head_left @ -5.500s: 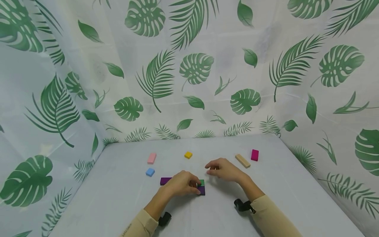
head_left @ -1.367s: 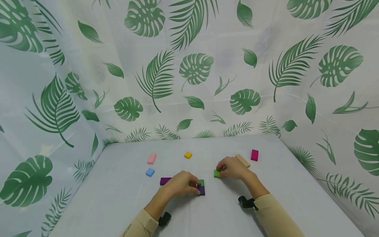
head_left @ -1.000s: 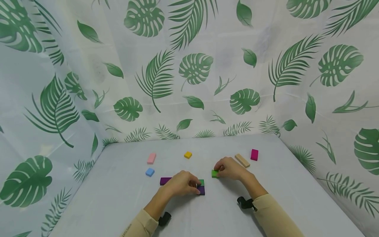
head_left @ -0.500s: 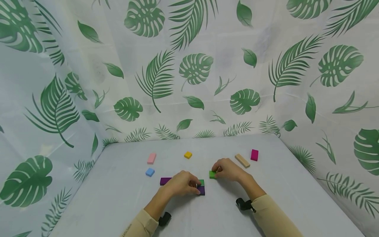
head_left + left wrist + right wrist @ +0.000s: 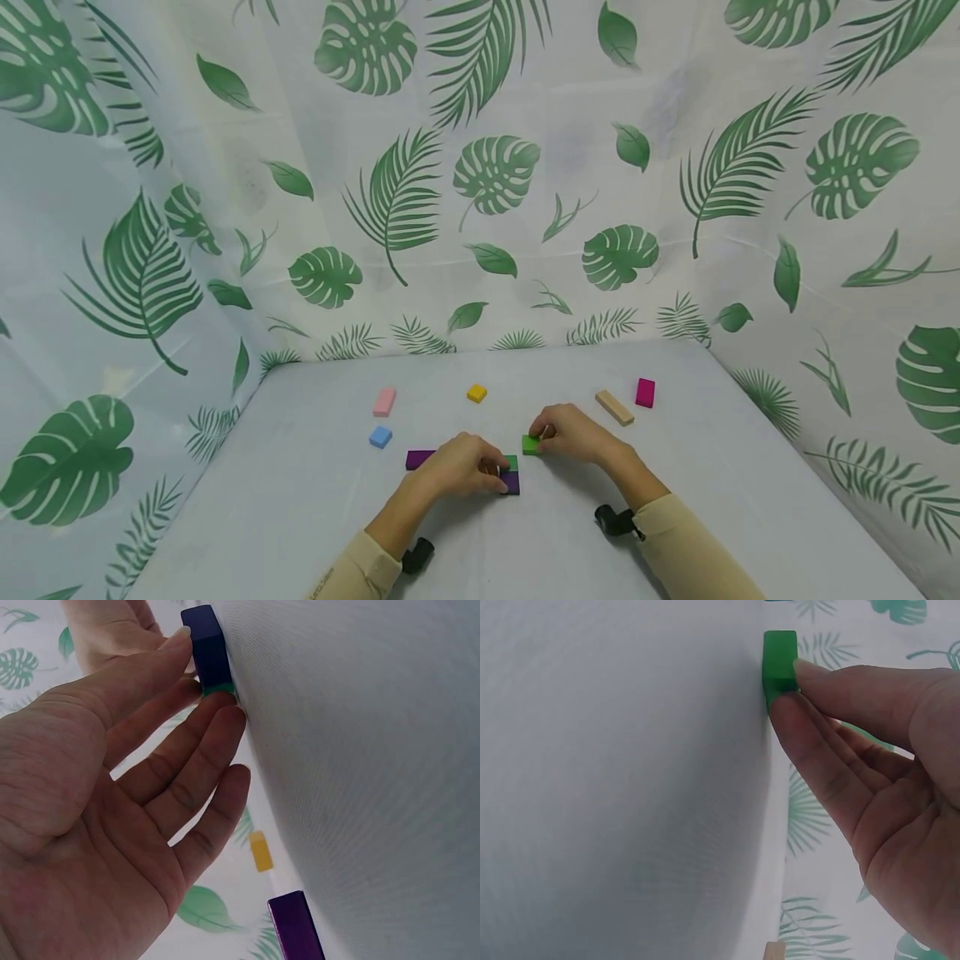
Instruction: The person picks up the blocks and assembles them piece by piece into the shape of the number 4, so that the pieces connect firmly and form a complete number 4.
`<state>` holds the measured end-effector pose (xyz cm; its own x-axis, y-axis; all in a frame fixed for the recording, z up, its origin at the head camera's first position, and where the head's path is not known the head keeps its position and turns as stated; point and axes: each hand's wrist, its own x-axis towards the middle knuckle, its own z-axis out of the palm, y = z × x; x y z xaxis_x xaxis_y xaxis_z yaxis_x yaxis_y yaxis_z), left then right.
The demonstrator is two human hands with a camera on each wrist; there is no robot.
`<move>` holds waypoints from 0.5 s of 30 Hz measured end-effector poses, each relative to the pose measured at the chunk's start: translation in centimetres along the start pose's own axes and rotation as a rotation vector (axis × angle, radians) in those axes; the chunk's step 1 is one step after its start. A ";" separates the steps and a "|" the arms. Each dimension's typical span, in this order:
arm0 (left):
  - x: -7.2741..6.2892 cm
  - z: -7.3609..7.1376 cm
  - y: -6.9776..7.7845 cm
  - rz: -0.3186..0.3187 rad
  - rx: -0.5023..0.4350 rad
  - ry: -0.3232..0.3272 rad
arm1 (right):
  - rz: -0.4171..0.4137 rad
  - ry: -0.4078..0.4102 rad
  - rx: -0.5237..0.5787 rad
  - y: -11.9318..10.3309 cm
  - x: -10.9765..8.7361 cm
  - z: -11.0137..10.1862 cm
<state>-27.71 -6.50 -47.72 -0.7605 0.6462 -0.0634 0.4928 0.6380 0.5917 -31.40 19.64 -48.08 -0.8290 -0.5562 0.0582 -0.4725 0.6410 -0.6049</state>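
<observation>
My left hand (image 5: pixel 461 465) holds a dark blue-purple block (image 5: pixel 511 483) and a green block (image 5: pixel 512 462) side by side, thumb on the dark one. In the left wrist view the dark block (image 5: pixel 208 649) nearly covers the green block (image 5: pixel 220 689), which the fingertips touch. Across a small gap to the right, my right hand (image 5: pixel 573 435) pinches a bright green block (image 5: pixel 530 445) between thumb and fingers. The right wrist view shows this block (image 5: pixel 780 658) low at the white tabletop. Behind my left hand, a long purple block (image 5: pixel 420 459) is partly hidden.
Pink (image 5: pixel 384 402) and blue (image 5: pixel 380 437) blocks lie to the left. A yellow block (image 5: pixel 477 392) lies farther back in the middle. At the back right are a natural wood stick (image 5: pixel 615 407) and a magenta block (image 5: pixel 645 392). Leaf-printed cloth (image 5: pixel 495 258) encloses the white table (image 5: pixel 247 500).
The right hand, seen without a block at first, later has the bright green block and slides it left, slightly nearer me, towards the held pair. My left hand stays in place.
</observation>
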 end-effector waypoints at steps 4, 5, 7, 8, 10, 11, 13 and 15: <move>0.0 0.0 0.0 0.007 0.000 0.004 | -0.004 0.000 0.001 -0.1 0.1 0.1; 0.0 0.0 0.0 0.009 0.002 0.005 | -0.001 0.000 0.002 0.0 0.1 0.1; 0.0 0.0 -0.1 0.012 0.003 0.008 | -0.004 -0.004 0.002 0.0 0.1 0.2; 0.0 0.0 -0.1 0.015 0.003 0.009 | -0.003 -0.006 0.003 0.0 0.2 0.3; 0.0 0.0 -0.1 0.013 0.003 0.008 | -0.009 -0.010 0.006 -0.1 0.2 0.3; 0.1 0.1 -0.1 0.012 0.003 0.007 | -0.004 -0.012 0.010 -0.1 0.2 0.4; 0.1 0.0 -0.2 0.004 0.000 0.003 | -0.003 -0.015 0.015 -0.1 0.3 0.5; 0.1 0.0 -0.2 -0.004 0.000 0.000 | -0.002 -0.015 0.016 -0.1 0.3 0.5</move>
<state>-27.85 -6.53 -47.84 -0.7626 0.6435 -0.0660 0.4897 0.6409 0.5911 -31.46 19.09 -48.42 -0.8236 -0.5652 0.0476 -0.4692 0.6317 -0.6171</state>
